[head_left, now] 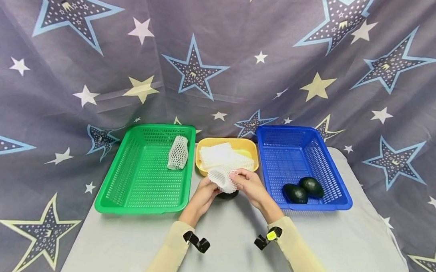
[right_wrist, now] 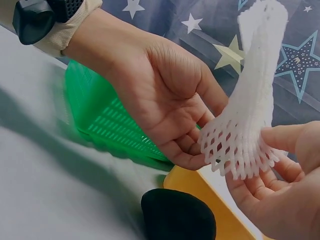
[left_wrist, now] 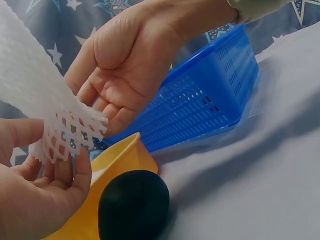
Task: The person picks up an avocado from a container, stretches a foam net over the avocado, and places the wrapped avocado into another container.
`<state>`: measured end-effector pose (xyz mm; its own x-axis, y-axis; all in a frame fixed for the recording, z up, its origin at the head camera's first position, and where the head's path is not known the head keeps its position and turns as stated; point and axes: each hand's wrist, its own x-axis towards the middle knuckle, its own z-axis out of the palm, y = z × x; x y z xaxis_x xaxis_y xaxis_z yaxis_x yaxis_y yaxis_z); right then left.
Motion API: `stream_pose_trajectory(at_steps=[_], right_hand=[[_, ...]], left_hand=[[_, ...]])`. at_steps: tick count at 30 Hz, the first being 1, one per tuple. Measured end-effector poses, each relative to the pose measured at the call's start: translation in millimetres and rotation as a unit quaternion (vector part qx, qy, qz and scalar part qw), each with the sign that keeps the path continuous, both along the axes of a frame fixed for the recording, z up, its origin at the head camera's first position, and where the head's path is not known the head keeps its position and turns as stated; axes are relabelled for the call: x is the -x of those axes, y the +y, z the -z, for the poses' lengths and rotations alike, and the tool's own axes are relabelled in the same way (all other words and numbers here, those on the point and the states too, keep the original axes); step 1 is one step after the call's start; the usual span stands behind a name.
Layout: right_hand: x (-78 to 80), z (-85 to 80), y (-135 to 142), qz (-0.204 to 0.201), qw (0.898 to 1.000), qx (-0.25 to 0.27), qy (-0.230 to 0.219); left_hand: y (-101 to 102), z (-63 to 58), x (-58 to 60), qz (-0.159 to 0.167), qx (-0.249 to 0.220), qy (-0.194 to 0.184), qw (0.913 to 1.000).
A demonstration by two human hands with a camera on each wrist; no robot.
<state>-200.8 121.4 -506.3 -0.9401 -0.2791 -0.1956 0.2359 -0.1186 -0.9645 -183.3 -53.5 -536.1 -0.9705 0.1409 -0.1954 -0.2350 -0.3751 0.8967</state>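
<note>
Both hands hold a white foam net sleeve (head_left: 222,179) by its spread mesh rim, above the table's middle. In the head view, the left hand (head_left: 205,194) pinches one side and the right hand (head_left: 249,185) pinches the other. The left wrist view shows the left hand (left_wrist: 45,185) with thumb and fingers on the mesh edge, the right hand (left_wrist: 127,65) opposite. A dark avocado (head_left: 228,195) stands on the table just under the sleeve, apart from it, partly hidden in the head view. In the right wrist view this avocado (right_wrist: 177,215) is below the fingers.
Behind the hands, a yellow bin (head_left: 254,144) holds more white foam nets (head_left: 218,154). At left, a green basket (head_left: 111,187) contains a netted item (head_left: 178,152). A blue basket (head_left: 336,180) at right holds two avocados (head_left: 311,187). A star-patterned curtain (head_left: 238,103) hangs behind.
</note>
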Motion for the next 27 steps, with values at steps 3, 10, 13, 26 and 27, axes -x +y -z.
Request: stream_pose_trajectory(at_steps=[3, 10, 13, 26, 27], right_hand=[[0.8, 1.8, 0.0, 0.005, 1.000, -0.006, 0.004], [2.6, 3.4, 0.0, 0.014, 1.000, -0.013, 0.000], [3.9, 5.1, 0.5, 0.019, 1.000, -0.015, -0.002], [14.5, 5.2, -5.3, 0.022, 0.999, -0.029, 0.017], [15.5, 4.9, -7.2, 0.022, 0.999, -0.041, 0.022]], left_hand=[[-2.9, -0.9, 0.8, 0.018, -0.002, -0.010, 0.9998], [-6.2, -1.4, 1.1, 0.014, -0.002, -0.026, 0.9996], [-6.4, 0.5, 1.5, 0.011, -0.002, -0.024, 0.9997], [-6.1, 17.0, -4.2, -0.052, 0.031, -0.046, 0.9971], [-5.8, 18.4, -5.0, -0.062, 0.037, -0.052, 0.9960]])
